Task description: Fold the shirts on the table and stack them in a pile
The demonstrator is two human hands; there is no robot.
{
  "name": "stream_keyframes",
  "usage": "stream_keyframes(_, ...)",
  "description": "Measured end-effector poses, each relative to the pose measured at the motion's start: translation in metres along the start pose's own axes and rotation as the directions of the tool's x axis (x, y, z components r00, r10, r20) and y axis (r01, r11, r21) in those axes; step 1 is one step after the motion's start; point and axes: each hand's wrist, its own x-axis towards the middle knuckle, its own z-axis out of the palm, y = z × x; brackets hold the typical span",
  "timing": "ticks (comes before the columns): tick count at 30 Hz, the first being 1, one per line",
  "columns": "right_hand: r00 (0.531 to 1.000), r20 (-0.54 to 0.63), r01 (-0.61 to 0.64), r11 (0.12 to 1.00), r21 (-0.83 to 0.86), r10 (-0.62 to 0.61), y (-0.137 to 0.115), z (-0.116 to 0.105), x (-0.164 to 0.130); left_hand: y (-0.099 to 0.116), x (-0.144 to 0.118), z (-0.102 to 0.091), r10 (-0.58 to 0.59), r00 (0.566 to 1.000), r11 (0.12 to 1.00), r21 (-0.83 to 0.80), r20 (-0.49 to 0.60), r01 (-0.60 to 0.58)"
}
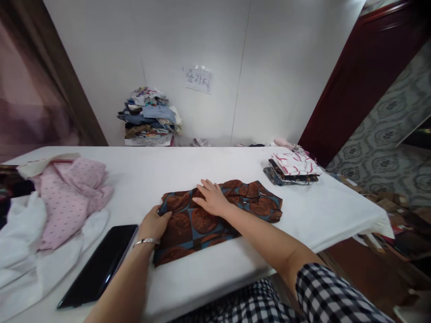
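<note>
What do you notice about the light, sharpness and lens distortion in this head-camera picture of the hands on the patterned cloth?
Head view: even indoor light, soft shadows under the left hand and right hand on the brown patterned cloth; a faint glare streak on the black tablet; wide-lens bending of the table edge and door frame; the left margin is blurred.

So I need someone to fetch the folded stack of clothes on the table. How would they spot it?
On the white table, look to the far right corner, beyond the brown circle-patterned cloth under both hands. The small folded stack sits there, topped by white fabric with red strokes; unlike the loose pink and white garments at left, it is neatly folded.
</note>
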Motion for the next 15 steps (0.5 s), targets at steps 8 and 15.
stream_keyframes(8, 0.973, 0.229, -0.031, 0.999, 0.031, 0.023, 0.016, 0.026, 0.02, -0.001, -0.002, -0.006, -0.029, 0.998, 0.999, -0.032, -0.047, 0.027)
stream_keyframes(15, 0.969, 0.058, -0.238, 0.971, -0.017, 0.239, 0.081, -0.021, -0.042, -0.003, 0.001, -0.003, 0.008, 0.999, 0.999, -0.032, -0.053, -0.01)
